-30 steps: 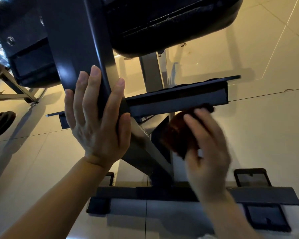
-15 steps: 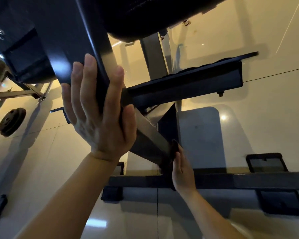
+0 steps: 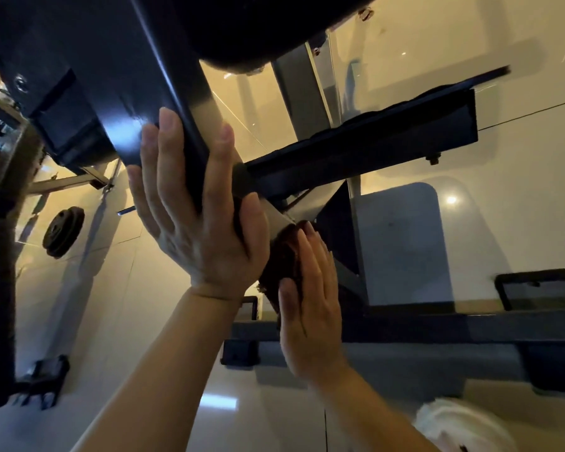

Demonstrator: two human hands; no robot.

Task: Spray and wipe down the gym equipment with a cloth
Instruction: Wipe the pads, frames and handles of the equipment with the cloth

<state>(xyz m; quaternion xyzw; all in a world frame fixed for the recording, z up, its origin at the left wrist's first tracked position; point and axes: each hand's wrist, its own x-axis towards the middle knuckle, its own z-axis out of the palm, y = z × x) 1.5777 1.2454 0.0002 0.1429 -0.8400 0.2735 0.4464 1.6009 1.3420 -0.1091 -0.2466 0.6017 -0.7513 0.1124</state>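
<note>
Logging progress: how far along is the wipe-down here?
Done: cannot tell; no surface looks visibly wiped. In hand: right hand presses the dark cloth on the slanted frame post, left hand steadying it. Left: crossbar, base rail, pad. No spray bottle visible.

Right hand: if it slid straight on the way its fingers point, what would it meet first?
Probably the dark triangular gusset under the crossbar; the right hand, pressing the cloth on the slanted post, points up there. Depth is unclear.
</note>
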